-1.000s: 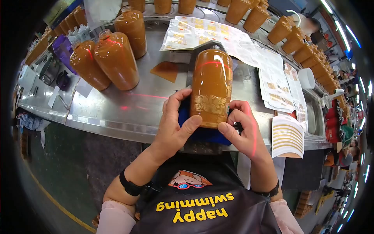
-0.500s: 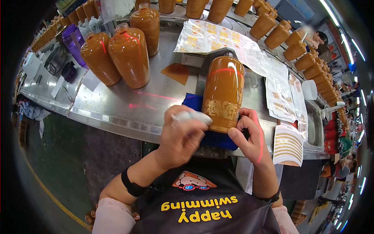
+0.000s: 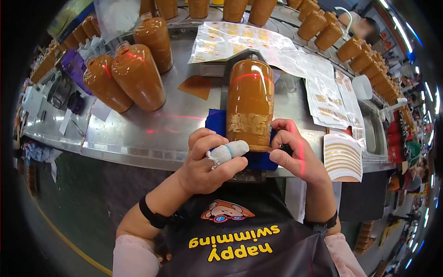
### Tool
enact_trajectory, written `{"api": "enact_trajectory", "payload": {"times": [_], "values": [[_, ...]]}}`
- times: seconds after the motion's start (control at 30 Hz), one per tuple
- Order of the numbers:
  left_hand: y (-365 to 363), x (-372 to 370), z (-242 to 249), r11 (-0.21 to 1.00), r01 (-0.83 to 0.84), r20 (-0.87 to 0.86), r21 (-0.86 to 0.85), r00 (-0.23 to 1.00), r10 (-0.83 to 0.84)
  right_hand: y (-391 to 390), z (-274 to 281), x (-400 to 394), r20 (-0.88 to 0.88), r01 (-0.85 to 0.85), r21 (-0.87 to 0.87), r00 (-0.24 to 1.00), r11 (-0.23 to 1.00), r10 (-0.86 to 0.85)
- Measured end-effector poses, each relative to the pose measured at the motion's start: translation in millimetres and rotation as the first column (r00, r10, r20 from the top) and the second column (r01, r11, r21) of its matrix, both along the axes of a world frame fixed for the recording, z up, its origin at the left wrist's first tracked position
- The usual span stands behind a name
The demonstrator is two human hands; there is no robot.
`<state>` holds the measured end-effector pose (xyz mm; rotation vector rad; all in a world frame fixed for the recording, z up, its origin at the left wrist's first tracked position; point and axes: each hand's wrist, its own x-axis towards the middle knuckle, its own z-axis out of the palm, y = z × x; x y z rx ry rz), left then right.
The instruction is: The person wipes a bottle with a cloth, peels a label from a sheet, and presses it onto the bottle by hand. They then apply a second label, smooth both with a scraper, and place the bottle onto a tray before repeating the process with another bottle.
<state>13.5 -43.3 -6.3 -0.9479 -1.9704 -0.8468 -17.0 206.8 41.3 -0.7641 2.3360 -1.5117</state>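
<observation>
A glossy brown bottle (image 3: 249, 99) lies before me, its neck pointing away and its base toward me. A raised gold patterned band (image 3: 250, 123) circles its lower part. Blue cloth (image 3: 215, 121) shows beneath it, on a dark support. My left hand (image 3: 205, 159) is curled at the base's left side; a white fabric finger cover (image 3: 230, 151) with a blue band sits on one finger, against the base. On the other side, my right hand (image 3: 295, 150) has its thumb and bent fingers closed about the lower edge. Some fingertips are hidden by the bottle.
Several brown bottles (image 3: 138, 76) stand at the left on the metal table (image 3: 184, 143). Decal sheets (image 3: 244, 39) lie behind the work, and a strip sheet (image 3: 342, 157) overhangs the front right edge. A sink (image 3: 376, 138) lies right; bottle rows curve behind, near a person.
My left hand's covered finger, blurred before on the patterned band, now rests lower at the base. My right hand stays beside the bottle. The whole view has shifted slightly.
</observation>
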Motion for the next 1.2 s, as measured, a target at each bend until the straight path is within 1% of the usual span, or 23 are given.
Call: {"api": "enact_trajectory", "payload": {"times": [0.1, 0.23, 0.33, 0.43, 0.53, 0.63, 0.73, 0.83, 0.87, 0.97, 1.07, 1.2], "values": [[4, -8, 4, 0.994, 0.036, -0.072, -0.105, 0.996, -0.043, 12, 0, -5, 0.037, -0.078, 0.011, 0.996, 0.997, 0.078], [5, -15, 14, 0.972, 0.053, -0.118, -0.23, 0.99, -0.081, 20, -7, -7, 0.057, -0.079, -0.028, 0.995, 0.996, 0.081], [5, -21, 24, 0.911, 0.073, -0.167, -0.407, 0.974, -0.153, 25, -10, -7, 0.097, -0.077, -0.082, 0.992, 0.994, 0.085], [14, -22, 27, 0.911, 0.045, -0.186, -0.409, 0.974, -0.132, 28, -11, -8, 0.13, -0.072, -0.115, 0.988, 0.991, 0.087], [19, -25, 28, 0.888, 0.064, -0.19, -0.456, 0.967, -0.167, 28, -14, -6, 0.142, -0.063, -0.147, 0.986, 0.987, 0.084], [22, -28, 25, 0.879, 0.068, -0.196, -0.473, 0.964, -0.181, 30, -14, -6, 0.116, -0.066, -0.142, 0.99, 0.988, 0.083], [15, -28, 23, 0.9, 0.173, -0.076, -0.4, 0.972, -0.221, 34, -15, -5, 0.12, -0.053, -0.168, 0.99, 0.984, 0.074], [10, -17, 8, 0.947, 0.154, 0.019, -0.28, 0.988, -0.155, 42, -15, -4, 0.147, -0.043, -0.182, 0.987, 0.982, 0.071], [9, -16, 6, 0.944, 0.127, 0.003, -0.305, 0.991, -0.132, 44, -17, -4, 0.15, -0.036, -0.183, 0.987, 0.982, 0.064], [16, -21, 22, 0.902, 0.106, -0.089, -0.419, 0.984, -0.157, 49, -21, -3, 0.17, -0.027, -0.189, 0.984, 0.982, 0.059], [21, -26, 23, 0.866, 0.105, -0.118, -0.488, 0.976, -0.185, 50, -20, -2, 0.188, -0.023, -0.213, 0.98, 0.977, 0.064], [15, -25, 16, 0.897, 0.131, -0.082, -0.421, 0.98, -0.182, 50, -20, -3, 0.168, -0.024, -0.2, 0.984, 0.979, 0.058]]}}
